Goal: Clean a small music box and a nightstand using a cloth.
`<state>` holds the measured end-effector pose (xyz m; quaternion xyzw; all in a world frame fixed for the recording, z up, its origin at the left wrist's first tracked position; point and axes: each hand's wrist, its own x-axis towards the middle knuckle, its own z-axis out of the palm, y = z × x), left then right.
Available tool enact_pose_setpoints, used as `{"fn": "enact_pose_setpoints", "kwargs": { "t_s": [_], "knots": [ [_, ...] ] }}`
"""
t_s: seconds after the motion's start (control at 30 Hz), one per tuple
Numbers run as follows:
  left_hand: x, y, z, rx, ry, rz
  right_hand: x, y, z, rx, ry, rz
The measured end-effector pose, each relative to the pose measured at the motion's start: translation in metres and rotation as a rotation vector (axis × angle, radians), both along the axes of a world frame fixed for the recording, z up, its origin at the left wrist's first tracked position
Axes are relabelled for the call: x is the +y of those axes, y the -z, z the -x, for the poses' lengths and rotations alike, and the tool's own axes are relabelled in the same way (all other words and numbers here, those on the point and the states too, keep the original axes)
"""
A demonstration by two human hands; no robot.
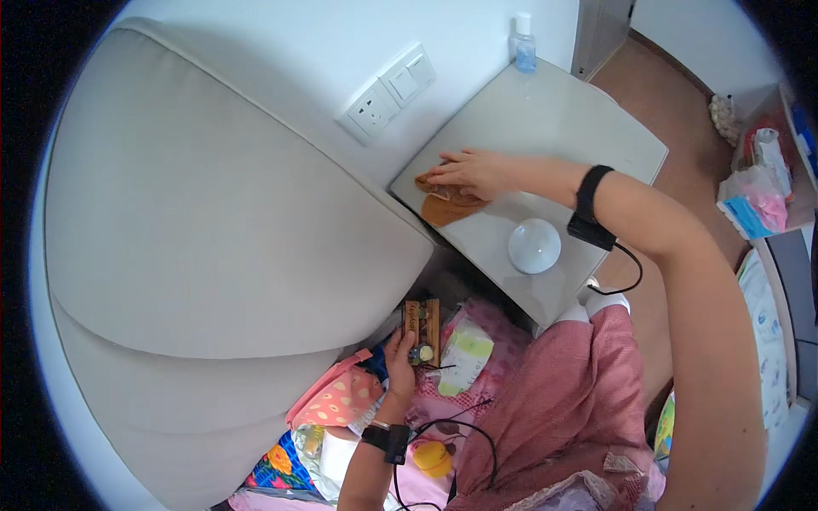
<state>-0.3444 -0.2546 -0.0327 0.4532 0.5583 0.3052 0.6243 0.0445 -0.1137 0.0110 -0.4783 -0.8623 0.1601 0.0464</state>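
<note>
My right hand (pixel 473 175) lies spread on a brown cloth (pixel 447 211), pressing it against the glossy pale top of a bedside table (pixel 594 121). The cloth is bunched near the table's edge by the wall. In my left hand (pixel 399 361) is a small wooden ornament (pixel 433 326) with a little figure on it, held low beside the table. Part of the ornament is hidden by my fingers. A clear glass-like ball (pixel 534 246) rests on the tabletop, closer to me than the cloth. A small bottle (pixel 525 45) with a white cap stands at the far corner.
A padded grey headboard (pixel 223 191) fills the left. Below my left hand lie a white-and-green packet (pixel 466 358), a coral spotted pouch (pixel 348 393) and a yellow round item (pixel 432 458). Black cables hang from both wrist straps. A wall socket (pixel 372 110) sits above the table.
</note>
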Motion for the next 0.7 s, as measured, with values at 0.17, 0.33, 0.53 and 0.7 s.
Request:
{"fn": "enact_pose_setpoints", "kwargs": {
  "t_s": [0.17, 0.33, 0.53, 0.7],
  "knots": [
    [0.001, 0.005, -0.001, -0.123, -0.003, 0.027, -0.053, 0.009, -0.034, 0.091, 0.049, -0.097],
    [-0.001, 0.005, 0.003, -0.134, -0.016, 0.039, -0.057, -0.004, -0.055, 0.137, 0.287, -0.156],
    [0.002, 0.004, 0.003, -0.127, 0.050, 0.030, 0.007, -0.032, -0.049, 0.307, 0.787, -0.208],
    [0.000, -0.005, -0.001, -0.044, 0.018, 0.053, 0.037, -0.040, 0.008, 0.293, 0.194, -0.226]
  ]
}}
